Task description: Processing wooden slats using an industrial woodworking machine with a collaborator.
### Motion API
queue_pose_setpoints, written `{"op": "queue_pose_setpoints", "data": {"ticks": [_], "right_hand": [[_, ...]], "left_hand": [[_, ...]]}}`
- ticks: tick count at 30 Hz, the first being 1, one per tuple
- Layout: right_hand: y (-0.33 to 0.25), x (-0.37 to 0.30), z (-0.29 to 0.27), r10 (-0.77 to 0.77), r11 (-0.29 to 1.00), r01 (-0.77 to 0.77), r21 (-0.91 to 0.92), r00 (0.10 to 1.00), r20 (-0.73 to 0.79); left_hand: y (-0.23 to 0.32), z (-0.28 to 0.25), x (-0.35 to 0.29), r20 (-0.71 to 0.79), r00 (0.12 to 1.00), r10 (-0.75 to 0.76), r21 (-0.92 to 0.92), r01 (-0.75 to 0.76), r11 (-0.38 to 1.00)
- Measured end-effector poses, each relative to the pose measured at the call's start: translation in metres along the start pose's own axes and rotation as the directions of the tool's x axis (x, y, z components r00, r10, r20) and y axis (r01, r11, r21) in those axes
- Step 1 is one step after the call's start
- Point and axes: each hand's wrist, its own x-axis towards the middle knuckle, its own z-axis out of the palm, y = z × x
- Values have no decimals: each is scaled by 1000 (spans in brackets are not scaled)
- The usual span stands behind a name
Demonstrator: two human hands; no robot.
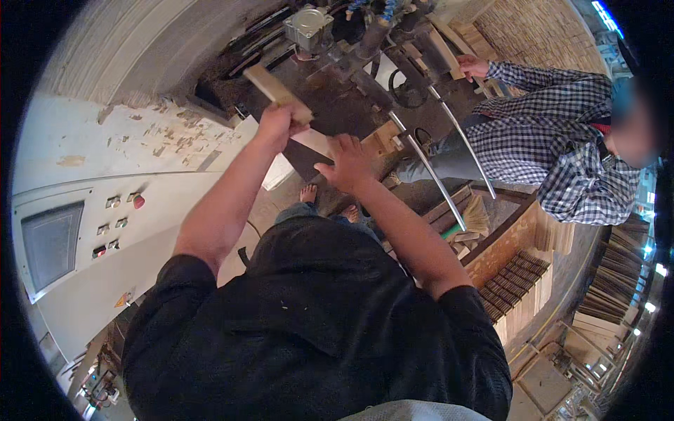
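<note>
My left hand [280,125] is closed round the near end of a short wooden board [270,90], which points away to the far left over the dark machine bed [351,112]. A little to the right and nearer, my right hand [347,163] has its fingers stretched out and thumb apart. It is by the end of a pale flat strip [314,142]; whether it touches the strip I cannot tell. Just right of those fingers lies a light wooden block [382,138], beside a metal rod.
A machine with a grey motor housing [307,27] stands ahead. Two metal rods [428,168] jut toward the right. A co-worker in a checked shirt [526,147] reaches to boards at far right. A control panel [53,242] is left; stacked wood strips [516,288] stand right.
</note>
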Motion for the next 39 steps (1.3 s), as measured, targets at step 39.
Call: {"op": "queue_pose_setpoints", "data": {"ticks": [39], "right_hand": [[-124,-348,-135,834,468,-663,585,112,-540]], "left_hand": [[-49,61,92,555,596,580,831,-418,-366]]}}
